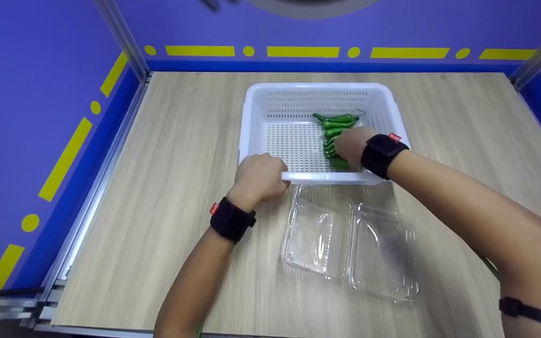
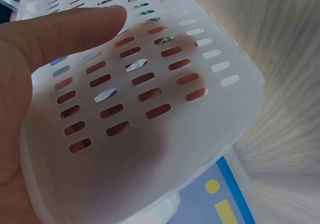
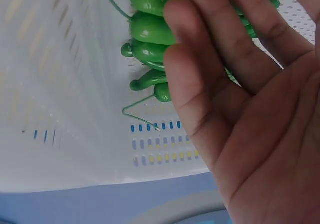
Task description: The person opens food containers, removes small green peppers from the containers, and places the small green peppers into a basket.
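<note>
A white plastic basket (image 1: 251, 108) with slotted walls holds several green chili peppers (image 1: 338, 126) on its right side. My left hand (image 1: 261, 177) grips the near-left part of the basket's rim; in the left wrist view the thumb (image 2: 80, 31) lies along the outer wall. Reaching over the near rim, my right hand (image 1: 356, 144) is down among the peppers. In the right wrist view its fingers (image 3: 187, 84) are bent beside the peppers (image 3: 152, 29), the palm faces the camera and holds nothing, and the ends of the upper fingers and thumb are hidden.
A clear plastic clamshell container (image 1: 320, 234) lies unfolded on the wooden table (image 1: 195, 141), just in front of the basket, between my forearms. Blue panels (image 1: 298, 33) with yellow marks stand behind and at both sides of the table.
</note>
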### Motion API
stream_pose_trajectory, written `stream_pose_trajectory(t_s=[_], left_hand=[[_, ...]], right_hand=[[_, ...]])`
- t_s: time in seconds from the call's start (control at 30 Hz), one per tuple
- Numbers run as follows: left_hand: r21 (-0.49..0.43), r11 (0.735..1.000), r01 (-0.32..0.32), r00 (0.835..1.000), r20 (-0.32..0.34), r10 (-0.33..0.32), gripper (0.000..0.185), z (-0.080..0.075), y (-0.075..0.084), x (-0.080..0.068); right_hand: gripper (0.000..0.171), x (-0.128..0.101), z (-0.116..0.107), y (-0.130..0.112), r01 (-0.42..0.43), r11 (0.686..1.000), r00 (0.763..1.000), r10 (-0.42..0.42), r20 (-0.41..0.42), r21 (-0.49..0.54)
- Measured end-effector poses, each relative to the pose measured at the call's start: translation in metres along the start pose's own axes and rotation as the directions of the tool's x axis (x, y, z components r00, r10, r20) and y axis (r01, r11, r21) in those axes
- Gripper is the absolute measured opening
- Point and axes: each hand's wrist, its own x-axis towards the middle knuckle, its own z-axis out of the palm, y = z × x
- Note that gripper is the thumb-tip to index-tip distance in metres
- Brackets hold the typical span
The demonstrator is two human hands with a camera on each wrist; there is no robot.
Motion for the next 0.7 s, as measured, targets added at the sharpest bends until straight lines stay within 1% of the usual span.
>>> stream_pose_trajectory(t_s=[0.13, 0.37, 0.53, 0.7], left_hand=[[-0.004, 1.0, 0.001, 1.0, -0.001, -0.001, 0.025, -0.0002, -0.0013, -0.0001], [0.003, 1.0, -0.006, 1.0, -0.009, 0.006, 0.022, -0.0008, -0.0017, -0.0011], [-0.001, 1.0, 0.0, 1.0, -0.002, 0.0, 0.023, -0.0009, -0.0028, -0.001], [-0.006, 1.0, 0.002, 1.0, 0.006, -0.002, 0.029, -0.0009, -0.0035, -0.0003]], right_hand=[[0.021, -0.0026, -0.0005, -0.0011, 0.003, 1.0, 1.0, -0.002, -0.014, 0.019], [0.025, -0.0076, -0.0041, -0.0051, -0.013, 0.995, 1.0, 0.014, -0.006, 0.1], [0.022, -0.0053, -0.0014, -0.0047, -0.024, 0.994, 1.0, 0.024, 0.003, 0.106], [0.022, -0.0061, -0.0004, -0.0036, -0.028, 0.994, 1.0, 0.029, -0.007, 0.11]])
